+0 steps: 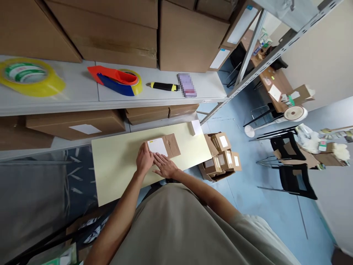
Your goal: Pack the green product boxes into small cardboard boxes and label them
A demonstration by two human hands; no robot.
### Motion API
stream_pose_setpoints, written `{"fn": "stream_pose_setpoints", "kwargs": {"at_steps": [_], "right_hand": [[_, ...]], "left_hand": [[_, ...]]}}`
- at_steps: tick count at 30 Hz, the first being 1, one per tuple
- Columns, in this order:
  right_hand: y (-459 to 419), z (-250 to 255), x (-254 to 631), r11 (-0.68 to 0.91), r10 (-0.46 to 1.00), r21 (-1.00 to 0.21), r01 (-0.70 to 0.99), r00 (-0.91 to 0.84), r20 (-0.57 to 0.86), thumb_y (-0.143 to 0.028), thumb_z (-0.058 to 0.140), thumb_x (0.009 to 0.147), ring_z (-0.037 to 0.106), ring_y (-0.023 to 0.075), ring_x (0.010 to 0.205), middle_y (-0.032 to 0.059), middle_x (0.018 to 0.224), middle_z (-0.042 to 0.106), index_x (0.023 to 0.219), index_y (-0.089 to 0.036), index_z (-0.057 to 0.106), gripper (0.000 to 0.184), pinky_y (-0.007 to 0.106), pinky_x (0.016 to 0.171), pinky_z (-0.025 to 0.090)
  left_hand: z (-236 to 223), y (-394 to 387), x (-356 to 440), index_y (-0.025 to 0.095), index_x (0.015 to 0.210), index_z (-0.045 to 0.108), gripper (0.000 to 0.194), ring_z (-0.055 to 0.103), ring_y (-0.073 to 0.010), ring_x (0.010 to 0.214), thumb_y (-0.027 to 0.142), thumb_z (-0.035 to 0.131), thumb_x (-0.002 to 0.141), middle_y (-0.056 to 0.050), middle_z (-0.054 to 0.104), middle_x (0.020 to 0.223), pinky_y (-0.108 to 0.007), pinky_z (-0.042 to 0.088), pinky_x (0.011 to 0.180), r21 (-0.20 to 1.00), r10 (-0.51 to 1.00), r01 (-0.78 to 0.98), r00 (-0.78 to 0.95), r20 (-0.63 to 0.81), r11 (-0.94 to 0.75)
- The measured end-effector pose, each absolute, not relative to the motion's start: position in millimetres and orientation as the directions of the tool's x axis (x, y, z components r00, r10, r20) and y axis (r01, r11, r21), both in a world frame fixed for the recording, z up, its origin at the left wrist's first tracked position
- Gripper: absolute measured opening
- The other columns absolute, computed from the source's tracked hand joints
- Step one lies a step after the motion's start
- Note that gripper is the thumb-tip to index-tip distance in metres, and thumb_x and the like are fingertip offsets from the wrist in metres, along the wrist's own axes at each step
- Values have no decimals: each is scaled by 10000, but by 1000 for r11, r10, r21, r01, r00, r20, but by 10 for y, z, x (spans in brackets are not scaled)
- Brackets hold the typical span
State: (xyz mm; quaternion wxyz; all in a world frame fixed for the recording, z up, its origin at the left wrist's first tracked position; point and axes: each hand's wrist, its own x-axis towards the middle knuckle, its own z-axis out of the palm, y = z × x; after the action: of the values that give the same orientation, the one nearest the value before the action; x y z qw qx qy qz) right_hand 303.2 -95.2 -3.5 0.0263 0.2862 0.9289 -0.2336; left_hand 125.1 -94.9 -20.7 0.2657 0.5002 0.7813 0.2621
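A small brown cardboard box [172,144] lies on the pale yellow table top [116,162]. On its left part is a white label [157,146] with a small yellow mark; its right part looks creased. My left hand [145,158] is closed around the box's left end, fingers together on the edge of the label. Beside it, my right hand [166,165] lies flat with its fingers stretched out along the label's near edge. The fingertips of the two hands almost meet. The underside of the box is hidden.
A stack of white labels [195,127] sits at the table's far right corner. On the shelf [79,88] are a yellow tape roll [30,77], a tape dispenser [117,79], a utility knife [164,86] and a blurred phone-like item [187,85]. An open carton [204,171] of small boxes stands right.
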Motion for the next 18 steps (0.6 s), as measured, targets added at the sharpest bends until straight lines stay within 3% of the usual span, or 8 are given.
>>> {"fn": "stream_pose_setpoints", "kwargs": {"at_steps": [6, 10, 15, 18], "right_hand": [[-877, -123, 3347, 666, 648, -349, 659, -743, -168, -513, 459, 1205, 198, 307, 1806, 198, 1899, 242, 1815, -36, 307, 789, 504, 1481, 188], [-574, -225, 3224, 565, 771, -294, 771, -621, -145, -509, 480, 1200, 194, 342, 1806, 223, 1888, 256, 1805, -19, 323, 795, 548, 1473, 195], [-407, -270, 2963, 515, 825, -254, 819, -554, -112, -476, 416, 1215, 179, 355, 1808, 231, 1896, 228, 1799, 19, 306, 773, 558, 1474, 174], [-436, -253, 2873, 513, 826, -242, 823, -550, -120, -456, 392, 1219, 186, 362, 1805, 231, 1895, 236, 1799, 27, 297, 761, 572, 1471, 183]], "left_hand": [[-229, -1026, 1333, -56, 1687, 441, 683, 594, -462, 1467, 196, 408, 1053, -352, 649, 1509, -597, 466, 1264, 582, 965, 782, -263, -17, 223], [-176, -1190, 1448, -21, 1639, 526, 617, 646, -452, 1315, 198, 421, 1072, -313, 693, 1359, -580, 515, 1160, 527, 965, 816, -262, -30, 238], [-179, -1516, 1553, 22, 1558, 628, 546, 644, -446, 1312, 201, 445, 1076, -305, 654, 1488, -591, 522, 1164, 536, 977, 826, -212, 10, 174], [-246, -1722, 1586, 5, 1607, 574, 591, 587, -438, 1480, 144, 433, 1050, -299, 593, 1624, -576, 465, 1278, 564, 989, 822, -135, 62, 77]]}}
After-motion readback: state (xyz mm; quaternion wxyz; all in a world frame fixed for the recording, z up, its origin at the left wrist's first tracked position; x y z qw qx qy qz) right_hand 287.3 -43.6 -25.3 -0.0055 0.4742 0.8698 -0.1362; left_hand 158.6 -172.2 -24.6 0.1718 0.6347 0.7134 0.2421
